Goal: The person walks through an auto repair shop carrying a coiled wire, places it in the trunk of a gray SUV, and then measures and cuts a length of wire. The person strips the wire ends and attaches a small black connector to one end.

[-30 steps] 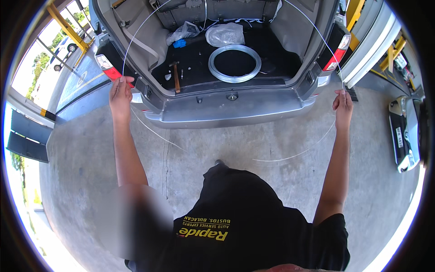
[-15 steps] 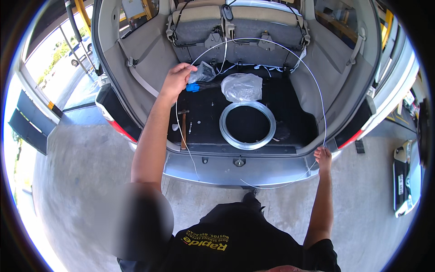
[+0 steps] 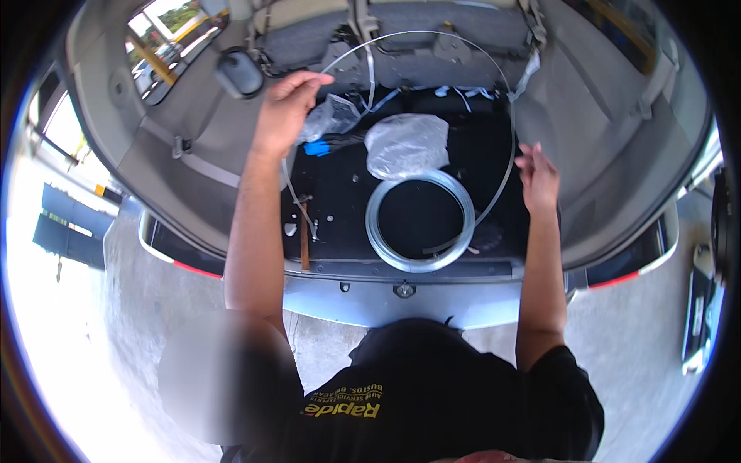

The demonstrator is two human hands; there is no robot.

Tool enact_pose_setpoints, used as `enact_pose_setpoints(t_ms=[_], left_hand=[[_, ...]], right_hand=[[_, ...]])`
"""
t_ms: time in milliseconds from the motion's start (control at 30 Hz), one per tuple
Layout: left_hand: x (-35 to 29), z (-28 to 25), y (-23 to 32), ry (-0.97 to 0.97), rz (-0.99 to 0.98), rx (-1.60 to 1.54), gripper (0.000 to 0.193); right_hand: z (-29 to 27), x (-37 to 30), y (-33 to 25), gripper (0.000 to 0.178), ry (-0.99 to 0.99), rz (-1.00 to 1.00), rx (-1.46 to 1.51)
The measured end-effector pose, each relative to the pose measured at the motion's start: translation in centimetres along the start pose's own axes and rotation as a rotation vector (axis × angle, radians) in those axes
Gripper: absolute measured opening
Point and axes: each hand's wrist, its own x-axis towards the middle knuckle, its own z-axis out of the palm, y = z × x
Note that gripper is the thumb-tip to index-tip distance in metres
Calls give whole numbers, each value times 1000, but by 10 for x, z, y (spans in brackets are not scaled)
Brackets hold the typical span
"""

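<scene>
My left hand (image 3: 287, 114) is raised over the left of a car's cargo area, pinching a length of thin, pale wire (image 3: 421, 32). From those fingers the wire bows in a wide arc toward the rear seats and down the right side, its end over the coil. A shorter tail hangs below the left hand. My right hand (image 3: 539, 181) is just right of the arc, fingers apart and holding nothing; a small gap shows between them and the wire. On the black floor lies a coil of silvery wire (image 3: 373, 220), its far edge against a clear plastic bag (image 3: 407, 145).
A smaller clear bag (image 3: 333, 116) and a black item with a blue end (image 3: 317, 148) lie near my left hand. Closer in are a wooden-handled tool (image 3: 305, 243) and small loose pieces. Seat backs (image 3: 405, 58) close the far side; the bumper (image 3: 343, 305) is before me.
My right hand has let go of the wire and moved forward. The wire's right end has swung inward over the coil. My view has shifted farther into the cargo area; the left hand keeps its pinch.
</scene>
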Motion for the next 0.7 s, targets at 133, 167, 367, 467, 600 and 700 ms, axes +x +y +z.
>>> enact_pose_setpoints(t_ms=[133, 167, 367, 467, 600, 700], left_hand=[[-1, 0, -33, -5, -25, 74, 24], [3, 2, -35, -26, -19, 72, 24], [12, 15, -52, -99, 103, 105, 23], [11, 26, -61, -118, 205, 104, 21], [-2, 47, -50, -271, 317, 180, 18], [-15, 47, -33, -348, 333, 337, 18]], right_hand=[[97, -30, -52, 91, -484, 218, 974], [105, -33, -56, 92, -475, 198, 990], [132, -49, -61, 89, -424, 112, 821], [152, -53, -60, 75, -402, -91, 342], [216, -80, -98, 62, -287, -1065, -1181], [225, -61, -82, 23, -454, -964, -1122]])
